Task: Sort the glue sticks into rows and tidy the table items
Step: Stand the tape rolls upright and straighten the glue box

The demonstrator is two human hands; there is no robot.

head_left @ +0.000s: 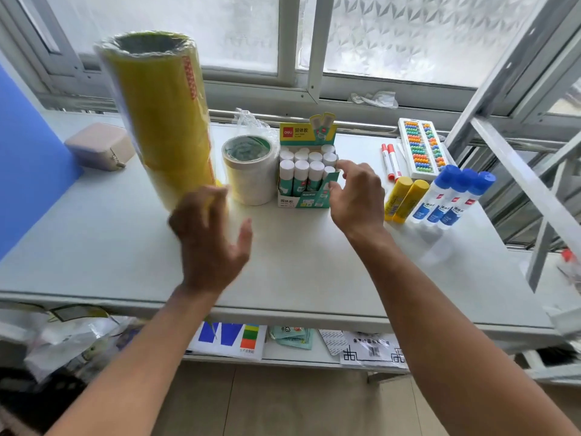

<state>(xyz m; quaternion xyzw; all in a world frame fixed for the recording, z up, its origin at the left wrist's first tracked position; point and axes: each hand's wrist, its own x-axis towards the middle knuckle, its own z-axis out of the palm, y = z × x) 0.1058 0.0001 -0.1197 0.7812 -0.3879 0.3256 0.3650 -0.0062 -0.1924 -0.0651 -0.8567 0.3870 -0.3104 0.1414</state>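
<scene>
A green and yellow display box [306,196] stands mid-table, packed with several upright white-capped glue sticks [301,171]. My right hand [356,196] touches the box's right front corner, fingers curled around it. My left hand [210,237], blurred, hovers with fingers spread just in front of the base of a tall stack of yellow tape rolls [157,114], not gripping it. Two yellow glue sticks [405,199] and three blue-capped liquid glue bottles [452,196] lie side by side to the right of the box.
A stack of white tape rolls [250,168] stands between the yellow stack and the box. Two red markers [390,160] and a bead abacus [421,147] lie at back right. A beige case [99,146] sits at back left. White shelf frame [515,171] crosses the right.
</scene>
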